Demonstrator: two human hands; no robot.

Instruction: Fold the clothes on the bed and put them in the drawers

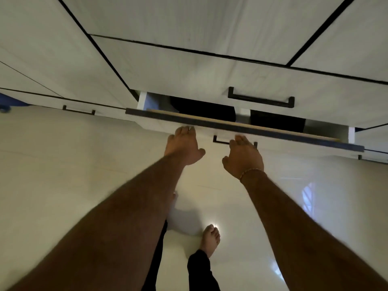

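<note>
A white drawer (262,133) low in the wardrobe stands partly pulled out, its dark-edged top rim running across the middle of the view. Dark folded clothes (210,111) lie inside it, mostly hidden by the drawer above. My left hand (183,147) presses its straight fingers against the drawer front, left of the black handle (220,141). My right hand (244,156) lies flat against the same front, covering the handle's right part. Neither hand holds anything.
Above the drawer sits a closed white drawer with a black bar handle (261,98). More white wardrobe panels rise behind it. A blue cloth (8,101) shows at the far left edge. My bare foot (210,238) stands on the glossy pale floor (63,175).
</note>
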